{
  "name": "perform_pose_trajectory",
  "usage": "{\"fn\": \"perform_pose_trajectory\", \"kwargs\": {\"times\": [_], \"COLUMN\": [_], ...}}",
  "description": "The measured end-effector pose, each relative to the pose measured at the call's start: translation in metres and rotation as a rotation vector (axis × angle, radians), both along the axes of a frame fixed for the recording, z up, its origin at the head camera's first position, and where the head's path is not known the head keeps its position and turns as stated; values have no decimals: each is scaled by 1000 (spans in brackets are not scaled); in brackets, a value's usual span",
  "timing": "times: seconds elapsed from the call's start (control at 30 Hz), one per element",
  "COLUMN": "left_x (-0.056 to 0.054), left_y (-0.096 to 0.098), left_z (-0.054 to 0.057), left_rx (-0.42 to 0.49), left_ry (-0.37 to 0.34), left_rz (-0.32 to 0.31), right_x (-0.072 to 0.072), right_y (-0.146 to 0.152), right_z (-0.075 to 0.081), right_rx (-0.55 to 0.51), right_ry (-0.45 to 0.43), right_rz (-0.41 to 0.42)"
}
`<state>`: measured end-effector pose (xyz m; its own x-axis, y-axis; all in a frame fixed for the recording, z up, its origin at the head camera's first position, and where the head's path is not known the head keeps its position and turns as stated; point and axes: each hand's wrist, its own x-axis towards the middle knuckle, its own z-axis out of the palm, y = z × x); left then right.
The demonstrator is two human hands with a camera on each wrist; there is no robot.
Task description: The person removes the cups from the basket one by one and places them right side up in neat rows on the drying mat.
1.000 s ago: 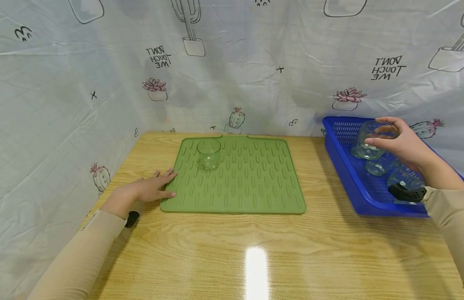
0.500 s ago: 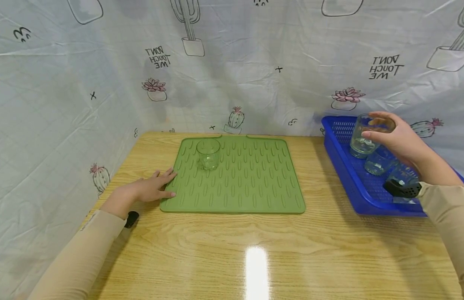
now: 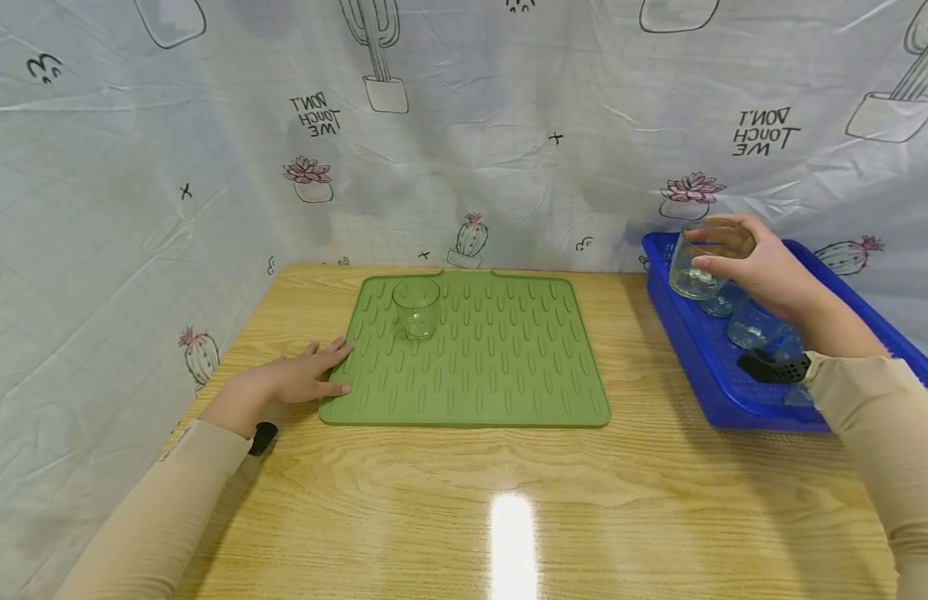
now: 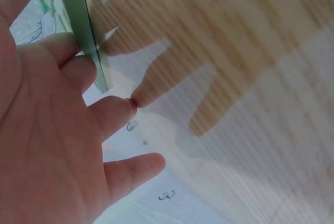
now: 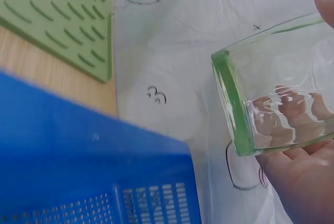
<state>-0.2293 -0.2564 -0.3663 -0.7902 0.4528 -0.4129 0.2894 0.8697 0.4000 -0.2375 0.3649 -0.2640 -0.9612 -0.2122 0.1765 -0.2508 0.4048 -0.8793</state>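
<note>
My right hand (image 3: 767, 262) grips a clear drinking glass (image 3: 692, 271) by its upper part, above the left rim of the blue basket (image 3: 685, 362). In the right wrist view the glass (image 5: 282, 93) shows a thick greenish base, with fingers seen through its wall. My left hand (image 3: 302, 375) rests with spread, straight fingers at the left edge of the green mat (image 3: 501, 375). The left wrist view shows that hand (image 4: 57, 130) touching the mat's edge (image 4: 86, 25). Another clear glass (image 3: 417, 310) stands upright on the mat's upper left part.
Several more glasses (image 3: 752, 325) stand in the basket, partly hidden by my right hand and wrist. Mat and basket sit on a wooden table (image 3: 404, 508). Behind the table hangs a white curtain (image 3: 584, 125) printed with cactus drawings.
My right hand has lifted the glass out of the basket's interior and carried it left, to over the basket's rim. The left hand and the glass on the mat have stayed put.
</note>
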Motion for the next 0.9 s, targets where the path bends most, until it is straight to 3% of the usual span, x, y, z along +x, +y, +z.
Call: {"fn": "perform_pose_trajectory", "kwargs": {"times": [0.2, 0.43, 0.67, 0.9], "left_x": [0, -1, -2, -2], "left_y": [0, 0, 0, 0], "left_z": [0, -2, -2, 0], "left_rx": [1, -7, -7, -4], "left_ry": [3, 6, 3, 1], "left_rz": [0, -1, -1, -1], "right_x": [-7, -15, -23, -35], "right_y": [-16, -35, -53, -75], "right_z": [1, 2, 2, -1], "right_rx": [-158, -231, -97, -86], "right_ry": [-7, 4, -11, -48], "right_rz": [75, 133, 102, 96]}}
